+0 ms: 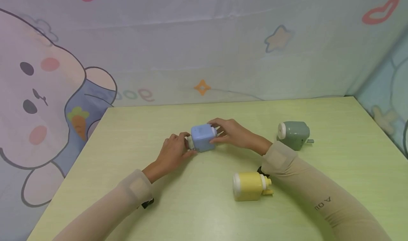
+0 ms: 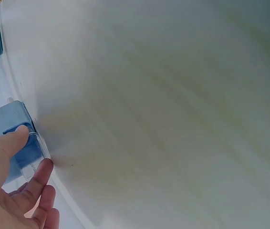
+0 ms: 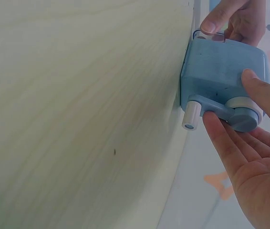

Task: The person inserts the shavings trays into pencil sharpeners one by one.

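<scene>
A blue hand-crank pencil sharpener [image 1: 202, 136] rests on the table between both hands. My left hand [image 1: 173, 150] grips its left end, thumb on the near side and fingertips at the clear part [image 1: 191, 142]. In the left wrist view, the thumb of that hand [image 2: 6, 167] presses the blue casing [image 2: 11, 114]. At the other end, my right hand [image 1: 234, 133] holds the sharpener around its crank side. The right wrist view has its thumb on the casing [image 3: 221, 67] and its fingers behind the crank [image 3: 216, 109] with a white knob [image 3: 191, 117].
A green pencil sharpener [image 1: 294, 134] stands to the right, beyond the right forearm. Nearer, a yellow pencil sharpener [image 1: 250, 186] stands beside the right sleeve. The pale wooden table [image 1: 197, 212] meets a printed cloth [image 1: 178, 56] at its back edge.
</scene>
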### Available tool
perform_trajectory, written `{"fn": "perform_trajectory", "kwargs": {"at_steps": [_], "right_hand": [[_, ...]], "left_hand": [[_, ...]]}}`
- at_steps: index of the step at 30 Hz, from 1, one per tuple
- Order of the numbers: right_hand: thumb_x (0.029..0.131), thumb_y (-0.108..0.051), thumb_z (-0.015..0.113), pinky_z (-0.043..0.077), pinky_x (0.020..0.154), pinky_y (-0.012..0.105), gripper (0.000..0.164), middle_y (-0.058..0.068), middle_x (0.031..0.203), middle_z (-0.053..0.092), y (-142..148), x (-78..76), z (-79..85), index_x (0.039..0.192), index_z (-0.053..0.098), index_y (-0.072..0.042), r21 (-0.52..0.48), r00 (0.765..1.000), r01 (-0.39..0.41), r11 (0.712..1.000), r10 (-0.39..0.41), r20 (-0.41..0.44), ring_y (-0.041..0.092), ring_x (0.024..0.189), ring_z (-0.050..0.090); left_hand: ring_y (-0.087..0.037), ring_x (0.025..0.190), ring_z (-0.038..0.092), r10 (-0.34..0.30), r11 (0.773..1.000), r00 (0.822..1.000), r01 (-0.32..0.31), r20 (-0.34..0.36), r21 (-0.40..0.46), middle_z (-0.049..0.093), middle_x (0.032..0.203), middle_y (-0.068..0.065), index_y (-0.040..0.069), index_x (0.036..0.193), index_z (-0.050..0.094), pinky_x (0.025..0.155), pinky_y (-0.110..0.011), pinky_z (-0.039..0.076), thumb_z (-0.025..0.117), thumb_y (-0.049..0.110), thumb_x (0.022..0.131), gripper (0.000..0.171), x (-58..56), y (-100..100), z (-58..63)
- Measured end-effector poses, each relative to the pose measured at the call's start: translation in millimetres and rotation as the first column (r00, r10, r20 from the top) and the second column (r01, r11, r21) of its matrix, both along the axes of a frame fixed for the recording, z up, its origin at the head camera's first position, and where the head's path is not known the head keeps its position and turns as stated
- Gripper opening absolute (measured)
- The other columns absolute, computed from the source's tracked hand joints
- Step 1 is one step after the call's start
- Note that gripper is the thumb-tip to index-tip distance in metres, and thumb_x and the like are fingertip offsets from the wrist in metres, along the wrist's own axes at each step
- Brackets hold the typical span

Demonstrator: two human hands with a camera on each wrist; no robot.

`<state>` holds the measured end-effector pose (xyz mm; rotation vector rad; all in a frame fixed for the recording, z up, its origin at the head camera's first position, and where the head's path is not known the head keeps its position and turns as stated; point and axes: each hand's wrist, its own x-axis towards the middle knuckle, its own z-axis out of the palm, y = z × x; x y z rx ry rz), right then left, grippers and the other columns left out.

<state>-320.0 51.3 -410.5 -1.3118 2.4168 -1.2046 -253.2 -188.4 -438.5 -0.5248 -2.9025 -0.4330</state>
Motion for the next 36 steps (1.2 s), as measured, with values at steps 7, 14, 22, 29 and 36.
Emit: {"fn": "perform_trajectory", "kwargs": {"at_steps": [7, 14, 22, 29, 36], "right_hand": [[0.080, -0.019, 0.070, 0.049, 0.075, 0.031, 0.059, 0.017, 0.119, 0.052, -0.1, -0.4, -0.5, 0.128, 0.042, -0.001, 0.000, 1.000, 0.001, 1.000, -0.001, -0.010, 0.021, 0.094, 0.057], [0.079, -0.018, 0.071, 0.049, 0.075, 0.032, 0.058, 0.016, 0.119, 0.052, -0.2, 0.6, 0.9, 0.128, 0.042, -0.002, -0.011, 1.000, -0.004, 1.000, 0.004, 0.006, 0.021, 0.095, 0.057], [0.079, -0.020, 0.070, 0.048, 0.075, 0.028, 0.059, 0.016, 0.120, 0.052, 0.6, -0.2, -0.4, 0.128, 0.042, -0.002, -0.003, 1.000, -0.001, 1.000, 0.001, 0.007, 0.020, 0.095, 0.057], [0.080, -0.020, 0.070, 0.048, 0.076, 0.030, 0.058, 0.016, 0.121, 0.051, 0.8, 1.4, 1.3, 0.128, 0.042, -0.003, -0.002, 1.000, -0.005, 1.000, 0.005, 0.015, 0.020, 0.095, 0.056], [0.080, -0.019, 0.070, 0.048, 0.075, 0.030, 0.058, 0.016, 0.121, 0.051, 1.1, 0.9, 1.2, 0.128, 0.042, -0.003, -0.002, 1.000, -0.004, 1.000, 0.004, 0.010, 0.020, 0.095, 0.056]], "left_hand": [[-0.017, 0.085, 0.043, 0.001, 1.000, 1.000, -0.001, 0.003, 0.001, 0.054, 0.085, 0.005, 0.002, 0.123, 0.044, 0.074, -0.035, 0.036, 0.068, 0.039, 0.080, 0.061, -0.9, 1.3, -0.3], [-0.016, 0.085, 0.043, 0.004, 1.000, 1.000, -0.004, 0.013, 0.007, 0.053, 0.083, 0.007, 0.002, 0.123, 0.045, 0.074, -0.035, 0.037, 0.067, 0.042, 0.080, 0.063, -2.7, 2.7, -0.7], [-0.016, 0.084, 0.043, -0.002, 1.000, 1.000, 0.002, 0.011, 0.009, 0.053, 0.084, 0.006, 0.002, 0.122, 0.045, 0.074, -0.035, 0.037, 0.066, 0.042, 0.081, 0.061, -3.8, 4.3, -0.9], [-0.017, 0.084, 0.042, -0.012, 1.000, 1.000, 0.012, 0.018, 0.010, 0.052, 0.082, 0.006, 0.000, 0.122, 0.044, 0.074, -0.035, 0.037, 0.066, 0.041, 0.081, 0.062, -3.1, 6.5, 1.4], [-0.017, 0.085, 0.042, -0.020, 1.000, 1.000, 0.020, 0.013, -0.002, 0.051, 0.081, 0.005, -0.001, 0.122, 0.044, 0.073, -0.035, 0.037, 0.066, 0.041, 0.081, 0.063, -4.2, 7.2, 2.2]]}}
